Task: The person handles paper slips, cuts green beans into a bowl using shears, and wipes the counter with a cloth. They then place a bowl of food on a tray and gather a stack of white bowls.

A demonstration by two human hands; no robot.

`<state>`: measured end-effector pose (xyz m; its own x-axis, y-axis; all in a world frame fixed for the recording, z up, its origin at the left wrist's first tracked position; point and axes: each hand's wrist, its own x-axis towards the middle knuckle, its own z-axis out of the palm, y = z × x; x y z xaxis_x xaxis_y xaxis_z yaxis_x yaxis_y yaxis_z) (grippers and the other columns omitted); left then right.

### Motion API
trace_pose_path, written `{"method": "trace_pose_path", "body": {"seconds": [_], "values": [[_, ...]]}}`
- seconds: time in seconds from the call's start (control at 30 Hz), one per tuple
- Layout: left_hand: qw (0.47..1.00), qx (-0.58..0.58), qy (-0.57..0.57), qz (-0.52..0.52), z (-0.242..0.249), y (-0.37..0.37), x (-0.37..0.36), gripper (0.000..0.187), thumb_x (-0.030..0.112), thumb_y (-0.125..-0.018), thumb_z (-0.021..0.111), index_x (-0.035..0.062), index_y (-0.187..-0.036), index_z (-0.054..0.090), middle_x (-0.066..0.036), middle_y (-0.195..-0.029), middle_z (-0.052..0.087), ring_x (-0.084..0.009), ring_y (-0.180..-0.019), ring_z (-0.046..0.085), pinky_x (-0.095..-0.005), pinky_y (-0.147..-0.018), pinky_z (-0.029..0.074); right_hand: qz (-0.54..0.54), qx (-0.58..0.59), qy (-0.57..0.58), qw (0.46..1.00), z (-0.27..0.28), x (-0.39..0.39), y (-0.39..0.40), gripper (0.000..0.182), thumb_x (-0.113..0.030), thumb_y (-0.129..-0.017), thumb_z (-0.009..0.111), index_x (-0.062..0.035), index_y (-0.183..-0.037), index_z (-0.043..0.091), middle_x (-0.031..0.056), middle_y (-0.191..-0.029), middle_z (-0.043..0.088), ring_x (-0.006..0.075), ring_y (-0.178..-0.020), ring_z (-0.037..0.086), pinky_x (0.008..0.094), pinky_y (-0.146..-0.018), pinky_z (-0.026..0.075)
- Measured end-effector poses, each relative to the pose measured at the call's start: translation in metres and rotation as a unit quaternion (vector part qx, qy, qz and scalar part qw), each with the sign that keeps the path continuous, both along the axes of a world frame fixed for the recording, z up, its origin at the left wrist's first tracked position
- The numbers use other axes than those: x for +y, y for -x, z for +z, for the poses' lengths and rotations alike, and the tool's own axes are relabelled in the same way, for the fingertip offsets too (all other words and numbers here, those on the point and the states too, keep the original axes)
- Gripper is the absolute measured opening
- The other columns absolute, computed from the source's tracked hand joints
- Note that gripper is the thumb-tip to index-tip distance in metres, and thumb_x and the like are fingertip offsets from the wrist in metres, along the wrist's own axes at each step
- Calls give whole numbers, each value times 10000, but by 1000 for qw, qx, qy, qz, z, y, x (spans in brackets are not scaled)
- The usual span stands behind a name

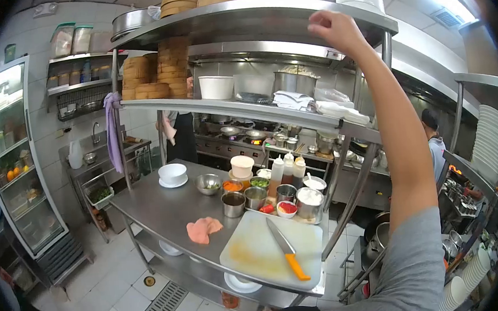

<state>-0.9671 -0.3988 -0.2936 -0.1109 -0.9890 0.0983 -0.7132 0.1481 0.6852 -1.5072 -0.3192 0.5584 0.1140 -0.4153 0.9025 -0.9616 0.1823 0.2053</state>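
Observation:
My right hand (333, 27) is raised at the edge of the upper steel shelf (250, 16), its fingers curled in with nothing showing in them. My left hand is out of the frame. Below, a knife (287, 247) with an orange handle lies across a stained white cutting board (244, 246) at the near corner of the steel table (153, 207). To the left of the board is a flat piece of raw pink meat (204, 230). A small white bowl (286, 209) with red food stands by the board's far edge.
Squeeze bottles (288, 169), metal containers (256, 198) and a steel bowl (208, 184) crowd the table behind the board. Bamboo steamers (172, 68) and folded cloths (294, 100) fill the middle shelf. Another person (435, 141) stands at the right, near stacked plates (489, 136).

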Motion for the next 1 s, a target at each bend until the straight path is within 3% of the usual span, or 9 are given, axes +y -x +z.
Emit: {"method": "trace_pose_path", "body": {"seconds": [0.03, 0.07, 0.17, 0.33, 0.47, 0.6, 0.73, 0.97, 1.0], "values": [[991, 127, -20, 28, -8, 13, -42, 409, 213, -761, 603, 10, -1107, 526, -223, -1001, 546, -355, -957, 503, -422, -923, 369, -42, 4, 26, 999, 16, -12, 8, 495, -387, -718, 663, -40, -1062, 587, 142, -868, 635, 243, -783, 614, 333, -737, 477], [995, -12, -85, 51, 61, 33, -62, 413, 146, -753, 625, 24, -1133, 518, -222, -1058, 512, -307, -935, 523, -404, -890, 406, -83, 8, 51, 995, 30, -24, 15, 604, -439, -703, 670, -25, -1127, 556, 153, -908, 638, 254, -824, 622, 337, -763, 479], [982, 188, 20, 25, 55, 61, -170, 362, 49, -673, 638, 45, -1026, 558, -146, -985, 517, -235, -832, 549, -332, -699, 477, -138, 8, 142, 980, 66, -59, 32, 948, -574, -614, 691, 60, -1255, 398, 209, -995, 614, 282, -898, 617, 339, -817, 471], [967, 234, 94, -45, 155, 108, -210, 372, -22, -660, 597, 38, -1023, 544, -134, -1102, 429, -217, -915, 502, -290, -710, 470, -15, -100, 154, 983, 100, -110, 21, 1279, -605, -520, 739, 99, -1352, 70, 315, -1318, 323, 364, -1210, 393, 366, -975, 365], [988, 137, 69, -11, 125, 93, -230, 407, 80, -753, 625, 39, -1144, 517, -200, -1129, 458, -254, -922, 534, -356, -802, 467, -27, -106, 195, 975, 143, -160, 39, 1369, -574, -498, 769, 107, -1341, -67, 308, -1353, 263, 354, -1234, 360, 352, -1013, 316], [988, 139, -46, 44, 144, 73, -226, 387, 86, -771, 623, 63, -1145, 526, -175, -1128, 436, -240, -883, 540, -307, -696, 502, -116, -120, 163, 972, 184, -198, 68, 1471, -604, -455, 779, 98, -1308, -192, 335, -1342, 244, 364, -1237, 345, 324, -1031, 283], [989, 116, -25, 90, 190, 64, -226, 400, 112, -768, 643, 72, -1149, 528, -168, -1123, 446, -238, -868, 537, -323, -709, 495, -195, -101, 174, 960, 202, -218, 88, 1499, -580, -409, 808, 88, -1319, -177, 313, -1363, 212, 344, -1246, 332, 337, -1039, 277], [981, 178, 53, 55, 194, 82, -261, 391, 131, -788, 629, 95, -1162, 522, -148, -1149, 442, -254, -878, 539, -355, -803, 465, -77, -139, 212, 964, 215, -207, 94, 1389, -536, -454, 804, 84, -1338, -70, 277, -1351, 255, 332, -1213, 369, 361, -1012, 311], [960, 268, 54, 60, 219, 101, -262, 381, -45, -655, 571, 40, -1024, 531, -104, -1077, 435, -216, -939, 490, -298, -726, 468, -49, -131, 224, 965, 214, -204, 93, 1362, -527, -460, 803, 79, -1339, -42, 270, -1342, 270, 328, -1203, 380, 365, -1005, 320]]}}
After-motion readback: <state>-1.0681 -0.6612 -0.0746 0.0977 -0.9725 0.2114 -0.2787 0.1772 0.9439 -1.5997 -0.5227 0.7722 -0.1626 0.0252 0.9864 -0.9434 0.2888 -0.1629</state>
